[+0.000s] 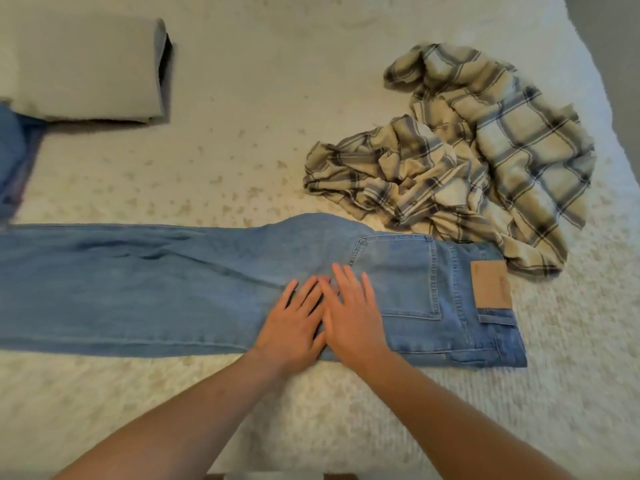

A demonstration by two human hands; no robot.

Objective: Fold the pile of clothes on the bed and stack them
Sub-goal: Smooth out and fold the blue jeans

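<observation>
Two flat hands, the left hand [294, 323] and the right hand [353, 313], press side by side on blue jeans [156, 289], fingers straight and grasping nothing. The jeans lie lengthwise across the near bed [242, 133], legs cut off at the left edge. A crumpled plaid shirt [485, 161] touches the waistband on the far right; a folded grey garment [86, 67] lies far left, with an indistinct blue cloth [14, 150] beside it.

The jeans [194, 285] legs run off the left edge, so the hems are out of sight. Some other blue denim piece [14, 161] is cut off there too, can't tell what it is. Brown waist patch [491, 285] lettering is too blurry to read.
</observation>
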